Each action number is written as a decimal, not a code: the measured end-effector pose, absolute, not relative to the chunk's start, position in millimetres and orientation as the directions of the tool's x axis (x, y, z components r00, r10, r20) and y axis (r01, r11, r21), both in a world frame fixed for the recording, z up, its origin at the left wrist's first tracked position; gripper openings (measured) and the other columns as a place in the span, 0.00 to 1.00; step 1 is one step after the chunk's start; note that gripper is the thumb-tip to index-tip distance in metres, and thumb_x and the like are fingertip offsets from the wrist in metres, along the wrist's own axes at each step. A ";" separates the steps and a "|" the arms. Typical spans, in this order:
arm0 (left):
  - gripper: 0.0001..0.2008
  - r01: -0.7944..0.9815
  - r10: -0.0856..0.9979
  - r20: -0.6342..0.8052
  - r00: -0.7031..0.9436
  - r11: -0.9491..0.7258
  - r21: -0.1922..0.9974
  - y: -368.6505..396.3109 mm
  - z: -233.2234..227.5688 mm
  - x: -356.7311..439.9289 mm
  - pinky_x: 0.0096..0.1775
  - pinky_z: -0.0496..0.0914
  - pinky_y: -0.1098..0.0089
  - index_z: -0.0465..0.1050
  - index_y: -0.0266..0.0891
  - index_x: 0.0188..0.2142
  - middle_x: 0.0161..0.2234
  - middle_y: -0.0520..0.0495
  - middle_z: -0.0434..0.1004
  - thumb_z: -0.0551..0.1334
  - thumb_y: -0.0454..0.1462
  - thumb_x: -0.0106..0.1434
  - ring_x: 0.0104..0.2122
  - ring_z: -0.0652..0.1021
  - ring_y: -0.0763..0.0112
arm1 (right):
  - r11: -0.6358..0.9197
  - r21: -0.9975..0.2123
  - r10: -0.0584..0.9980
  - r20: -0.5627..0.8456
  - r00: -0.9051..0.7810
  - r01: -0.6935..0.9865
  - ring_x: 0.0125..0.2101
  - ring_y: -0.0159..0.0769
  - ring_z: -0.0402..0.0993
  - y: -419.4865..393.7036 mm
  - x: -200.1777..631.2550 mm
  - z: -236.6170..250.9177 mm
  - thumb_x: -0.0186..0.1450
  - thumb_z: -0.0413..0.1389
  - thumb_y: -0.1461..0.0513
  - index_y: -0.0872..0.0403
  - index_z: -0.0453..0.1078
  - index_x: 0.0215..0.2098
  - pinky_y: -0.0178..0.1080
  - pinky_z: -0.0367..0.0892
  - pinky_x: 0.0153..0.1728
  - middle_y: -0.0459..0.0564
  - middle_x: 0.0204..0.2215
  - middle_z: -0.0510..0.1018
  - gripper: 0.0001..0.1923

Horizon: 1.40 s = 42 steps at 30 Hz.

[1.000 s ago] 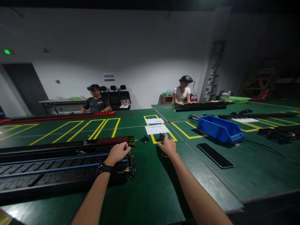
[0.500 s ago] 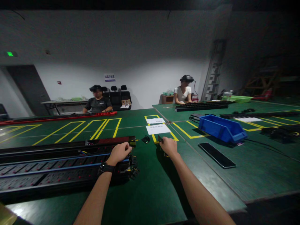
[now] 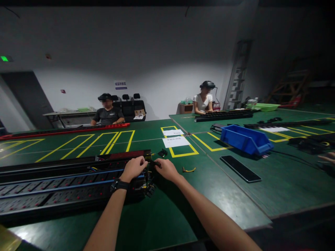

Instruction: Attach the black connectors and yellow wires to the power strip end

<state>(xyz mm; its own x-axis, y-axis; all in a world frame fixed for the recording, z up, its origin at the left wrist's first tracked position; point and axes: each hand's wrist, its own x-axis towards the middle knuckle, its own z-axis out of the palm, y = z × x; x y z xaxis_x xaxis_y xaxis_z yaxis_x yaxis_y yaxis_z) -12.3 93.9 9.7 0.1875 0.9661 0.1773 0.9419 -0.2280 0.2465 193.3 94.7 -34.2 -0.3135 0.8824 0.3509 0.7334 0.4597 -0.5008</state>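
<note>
The right hand (image 3: 167, 169) has come back from the yellow-taped square with its white paper sheet (image 3: 175, 142), where a second ago it was closing on a small black plastic end piece, and now sits at the near end of the long black power strip housing (image 3: 65, 184) with that piece (image 3: 156, 163) pinched in its closed fingers, just beside the strip's open end. The left hand (image 3: 134, 168), a dark watch on its wrist, has hardly shifted: it stays curled shut over the top of the same end, pressing it to the green bench (image 3: 167, 209). A short yellow wire scrap (image 3: 188, 170), earlier hidden under the right hand, now lies bare on the bench. Another small black bracket (image 3: 162, 152) remains near the tape. By the look of it, the fetched part is being offered up to the strip's end
</note>
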 end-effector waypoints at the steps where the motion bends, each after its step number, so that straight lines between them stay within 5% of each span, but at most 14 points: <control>1: 0.13 0.943 0.966 0.178 0.187 -0.227 0.244 94.9 9.0 -12.3 0.34 0.62 0.71 0.74 0.44 0.34 0.34 0.47 0.82 0.56 0.46 0.68 0.37 0.80 0.63 | 0.467 -0.533 0.879 0.362 -0.309 0.705 0.36 0.40 0.79 95.4 188.2 -37.8 0.67 0.56 0.60 0.48 0.78 0.50 0.34 0.64 0.34 0.50 0.37 0.84 0.14; 14: 0.11 0.942 0.962 0.191 0.194 -0.237 0.236 98.5 6.1 -12.0 0.35 0.65 0.70 0.73 0.44 0.36 0.37 0.47 0.82 0.56 0.45 0.68 0.38 0.80 0.61 | 0.499 -0.726 0.865 0.448 -0.224 0.473 0.34 0.38 0.80 108.8 171.1 -64.5 0.65 0.58 0.63 0.52 0.76 0.53 0.36 0.71 0.36 0.49 0.36 0.84 0.18; 25: 0.14 0.888 0.920 0.271 0.282 -0.357 0.290 96.9 3.5 -14.9 0.48 0.71 0.67 0.79 0.49 0.45 0.47 0.49 0.81 0.55 0.40 0.67 0.47 0.80 0.63 | 0.467 -0.786 0.882 0.444 -0.156 0.404 0.42 0.41 0.81 112.4 172.9 -63.6 0.64 0.56 0.66 0.51 0.79 0.48 0.39 0.73 0.45 0.49 0.42 0.85 0.16; 42: 0.14 0.877 0.919 0.273 0.283 -0.363 0.314 98.5 1.2 -15.0 0.52 0.71 0.68 0.80 0.46 0.45 0.46 0.47 0.83 0.57 0.39 0.66 0.47 0.80 0.63 | 0.479 -0.740 0.878 0.404 -0.257 0.472 0.39 0.40 0.81 105.7 170.9 -61.5 0.66 0.56 0.65 0.49 0.74 0.55 0.38 0.73 0.43 0.49 0.39 0.85 0.19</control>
